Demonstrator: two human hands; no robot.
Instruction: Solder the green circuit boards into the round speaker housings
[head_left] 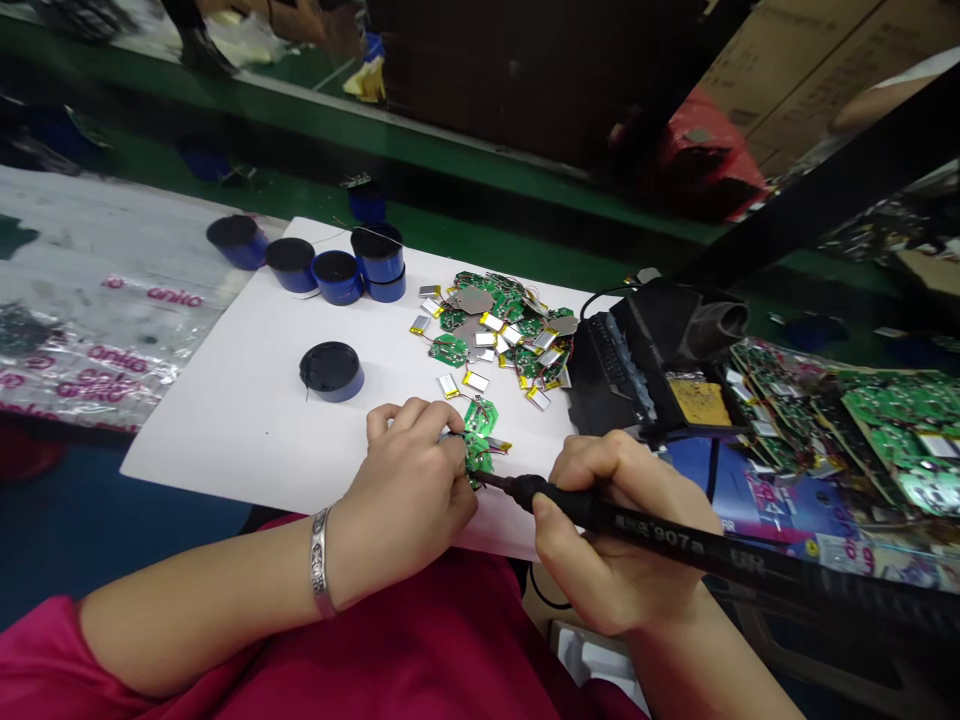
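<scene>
My left hand (411,478) is closed on a small green circuit board (478,452) at the near edge of a white sheet (247,400). A small battery hangs off the board's right side. My right hand (609,530) grips a black soldering iron (675,540), and its tip touches the board beside my left fingers. A silver bracelet sits on my left wrist.
A pile of green boards and small batteries (501,325) lies further back on the sheet. Several blue round housings (337,275) stand at the far left, with one (331,371) nearer. A black soldering stand (652,360) and trays of boards (862,420) are at the right.
</scene>
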